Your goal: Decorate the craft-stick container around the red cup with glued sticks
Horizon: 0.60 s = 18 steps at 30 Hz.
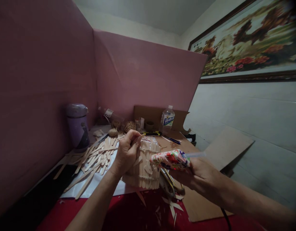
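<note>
My right hand [198,173] is wrapped round a flower-patterned hot glue gun [170,159], and a clear glue stick [194,154] pokes out of its rear. The gun's nozzle end points left, over a panel of craft sticks [144,165] laid side by side with crosswise strips. At the panel's upper left, my left hand [130,147] is closed in a pinch on what looks like a small piece of craft stick; the fingers hide most of it. Scissors [170,183] with yellowish handles lie right of the panel, partly under the gun.
Loose craft sticks [97,160] are heaped on a white sheet at left, beside a purple flask [78,126]. Behind are twine balls [130,126], a utility knife [151,133], a pen [174,140] and a plastic bottle [167,119]. Cut scraps [172,207] litter the red cloth.
</note>
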Available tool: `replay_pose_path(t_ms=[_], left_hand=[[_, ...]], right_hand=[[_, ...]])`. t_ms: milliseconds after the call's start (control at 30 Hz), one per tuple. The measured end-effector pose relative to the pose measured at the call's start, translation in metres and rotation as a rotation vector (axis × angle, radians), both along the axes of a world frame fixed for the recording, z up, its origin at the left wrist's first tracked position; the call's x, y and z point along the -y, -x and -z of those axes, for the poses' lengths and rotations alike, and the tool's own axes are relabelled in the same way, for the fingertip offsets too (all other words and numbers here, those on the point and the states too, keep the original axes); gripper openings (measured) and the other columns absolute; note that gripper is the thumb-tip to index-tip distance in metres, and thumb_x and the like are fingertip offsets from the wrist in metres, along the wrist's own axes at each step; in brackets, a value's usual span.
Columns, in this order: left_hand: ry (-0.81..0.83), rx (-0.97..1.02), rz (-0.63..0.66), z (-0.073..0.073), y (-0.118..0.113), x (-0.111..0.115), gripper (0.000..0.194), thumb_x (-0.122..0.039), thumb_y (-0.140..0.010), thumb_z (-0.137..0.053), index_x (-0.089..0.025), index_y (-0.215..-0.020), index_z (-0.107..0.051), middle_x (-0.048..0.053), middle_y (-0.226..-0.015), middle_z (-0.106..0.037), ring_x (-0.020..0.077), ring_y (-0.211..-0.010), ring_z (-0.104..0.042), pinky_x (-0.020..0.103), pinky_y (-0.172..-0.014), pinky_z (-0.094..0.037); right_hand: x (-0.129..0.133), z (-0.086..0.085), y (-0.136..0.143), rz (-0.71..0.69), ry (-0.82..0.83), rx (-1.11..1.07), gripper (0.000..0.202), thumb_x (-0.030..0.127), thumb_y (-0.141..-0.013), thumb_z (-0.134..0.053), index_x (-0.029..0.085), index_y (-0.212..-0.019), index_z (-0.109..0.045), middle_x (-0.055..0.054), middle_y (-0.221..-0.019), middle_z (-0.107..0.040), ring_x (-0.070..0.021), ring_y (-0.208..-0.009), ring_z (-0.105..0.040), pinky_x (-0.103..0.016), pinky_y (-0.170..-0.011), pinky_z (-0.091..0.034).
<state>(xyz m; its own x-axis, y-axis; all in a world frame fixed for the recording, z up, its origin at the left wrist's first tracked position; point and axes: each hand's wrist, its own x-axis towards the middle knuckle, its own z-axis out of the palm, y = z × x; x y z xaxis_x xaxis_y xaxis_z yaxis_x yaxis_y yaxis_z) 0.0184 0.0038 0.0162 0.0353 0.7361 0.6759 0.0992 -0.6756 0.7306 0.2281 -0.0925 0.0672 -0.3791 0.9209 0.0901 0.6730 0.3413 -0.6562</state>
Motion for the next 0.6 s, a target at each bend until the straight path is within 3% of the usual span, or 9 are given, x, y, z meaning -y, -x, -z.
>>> replay_pose_path(t_ms=[600], left_hand=[[-0.008, -0.016, -0.002, 0.0007, 0.0005, 0.0009, 0.013, -0.027, -0.088, -0.051, -0.018, -0.078, -0.051, -0.005, -0.062, -0.045, 0.0088, -0.057, -0.038, 0.021, -0.052, -0.03]], right_hand=[[-0.0004, 0.0037, -0.0014, -0.037, -0.054, 0.016, 0.044, 0.058, -0.088, -0.046, 0.018, -0.072, -0.059, 0.001, -0.06, -0.049, -0.0122, -0.057, -0.041, -0.022, -0.05, -0.034]])
